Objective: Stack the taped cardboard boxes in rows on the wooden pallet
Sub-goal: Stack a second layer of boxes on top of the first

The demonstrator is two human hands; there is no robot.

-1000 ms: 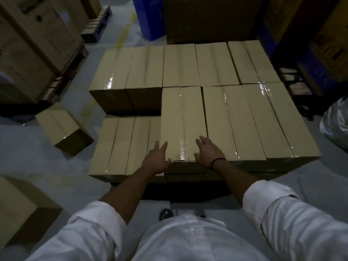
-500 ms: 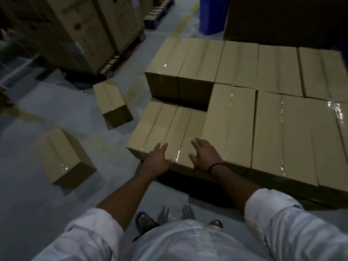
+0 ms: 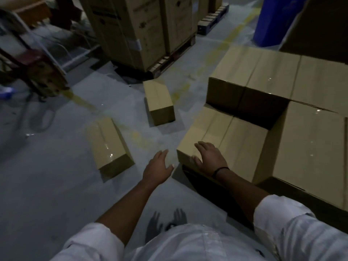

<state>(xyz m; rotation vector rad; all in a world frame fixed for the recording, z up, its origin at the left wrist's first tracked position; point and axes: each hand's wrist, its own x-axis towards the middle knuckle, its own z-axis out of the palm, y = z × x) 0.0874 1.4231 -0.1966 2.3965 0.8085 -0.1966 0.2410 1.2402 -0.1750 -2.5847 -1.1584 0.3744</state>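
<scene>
I am looking down from head height at a dim warehouse floor (image 3: 56, 176), grey concrete with a worn yellow line across it. My two bare forearms reach forward out of rolled white sleeves.

My left hand (image 3: 157, 167) hangs over the floor just left of the stack. Its grip is apart, fingers straight and slightly spread, and it holds nothing. My right hand (image 3: 209, 159), with a dark band (image 3: 220, 170) at the wrist, lies palm down on the near left corner of a low taped box (image 3: 231, 136). Its grip is apart too, fingers splayed flat on the cardboard, the thumb at the box's edge.

That low box sits on the bottom layer at the stack's left end. Just right of it, a taller second layer of boxes (image 3: 310, 147) rises, and a back row (image 3: 254, 72) runs behind. What the stack stands on is lost in shadow.

Two loose taped boxes lie on the floor, well apart from the stack: a nearer box (image 3: 108, 146) left of my left hand, and a farther box (image 3: 158, 100) beyond it.

Further back, tall cartons (image 3: 131, 31) stand on a separate pallet (image 3: 169, 61), and a blue object (image 3: 273, 19) sits at the top right.
</scene>
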